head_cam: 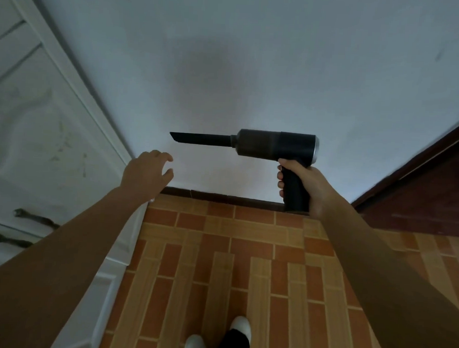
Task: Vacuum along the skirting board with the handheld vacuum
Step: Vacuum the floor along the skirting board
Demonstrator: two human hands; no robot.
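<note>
A black handheld vacuum [267,145] with a long narrow nozzle points left, held up in front of the pale wall. My right hand [305,184] grips its pistol handle. The nozzle tip is well above the floor. A dark skirting board [222,196] runs along the foot of the wall, partly hidden behind the vacuum's handle. My left hand [147,173] hovers below and left of the nozzle tip, fingers loosely curled and holding nothing.
A white cabinet [38,142] with two dark handles stands along the left. A dark brown door frame [422,173] slants at the right. The floor [231,267] is orange brick-pattern tile. My feet in white shoes [238,331] show at the bottom.
</note>
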